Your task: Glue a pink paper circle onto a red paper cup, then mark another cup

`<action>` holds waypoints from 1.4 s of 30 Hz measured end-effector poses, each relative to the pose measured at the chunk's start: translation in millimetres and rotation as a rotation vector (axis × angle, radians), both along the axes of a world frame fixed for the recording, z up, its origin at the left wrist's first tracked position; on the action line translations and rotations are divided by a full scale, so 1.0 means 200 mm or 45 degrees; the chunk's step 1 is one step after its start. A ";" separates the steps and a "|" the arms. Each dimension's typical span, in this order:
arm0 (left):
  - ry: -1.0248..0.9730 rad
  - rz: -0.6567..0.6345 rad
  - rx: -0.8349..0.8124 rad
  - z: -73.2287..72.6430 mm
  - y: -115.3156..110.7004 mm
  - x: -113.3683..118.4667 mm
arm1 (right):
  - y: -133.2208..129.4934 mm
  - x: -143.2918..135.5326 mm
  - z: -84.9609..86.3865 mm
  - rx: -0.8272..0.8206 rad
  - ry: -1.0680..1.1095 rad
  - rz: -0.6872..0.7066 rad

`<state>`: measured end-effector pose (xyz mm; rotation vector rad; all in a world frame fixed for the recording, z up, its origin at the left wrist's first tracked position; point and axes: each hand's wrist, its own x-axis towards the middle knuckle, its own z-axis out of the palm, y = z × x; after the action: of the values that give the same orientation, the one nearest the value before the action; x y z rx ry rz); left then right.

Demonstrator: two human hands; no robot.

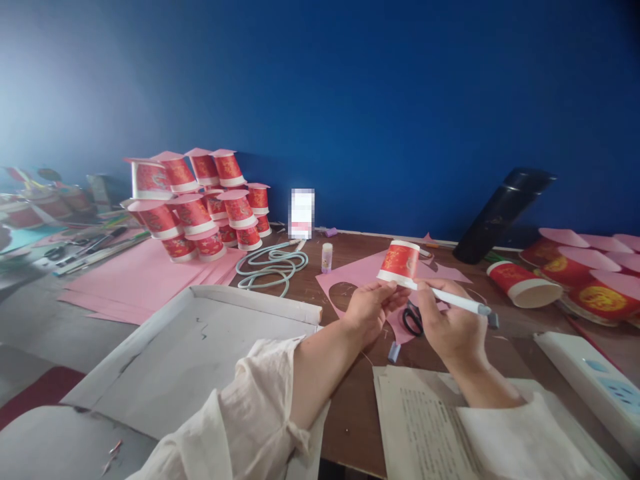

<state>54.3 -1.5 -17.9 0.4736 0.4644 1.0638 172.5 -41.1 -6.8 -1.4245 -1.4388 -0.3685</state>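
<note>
A red paper cup (pixel 399 259) with gold print and white bands is held upside down, its wide rim at the bottom, in my left hand (pixel 373 305). The fingers of that hand are curled at the rim. My right hand (pixel 453 330) grips a white pen (pixel 457 300), whose front end is at the cup's lower edge. Below the cup, black-handled scissors (pixel 413 321) lie on cut pink paper (pixel 360 270). A small glue stick (pixel 327 258) stands left of the cup, and a bluish cap (pixel 394 352) lies near the scissors.
Stacked red cups (pixel 200 213) stand at the left beside pink sheets (pixel 150 280). A white tray (pixel 200 347), coiled cable (pixel 273 267), black bottle (pixel 500 213), tipped cup (pixel 525 285), more cups (pixel 600 293), power strip (pixel 590 373) and printed papers (pixel 420 427) surround my arms.
</note>
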 end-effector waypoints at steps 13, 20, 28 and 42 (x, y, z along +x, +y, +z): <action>0.004 0.009 -0.072 0.02 0.00 0.00 | -0.01 -0.01 0.01 -0.015 0.003 -0.029; 0.020 0.020 -0.094 0.02 0.00 0.00 | -0.01 -0.01 0.01 -0.044 0.032 -0.032; 0.021 0.026 -0.086 0.01 0.00 0.00 | -0.01 0.00 0.01 -0.036 0.025 -0.042; 0.010 0.035 -0.098 0.01 0.00 0.00 | -0.01 0.00 0.01 -0.042 0.033 -0.039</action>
<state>53.6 -0.9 -16.2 0.4043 0.5181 1.0668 171.8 -42.8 -4.6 -1.4740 -1.4094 -0.3463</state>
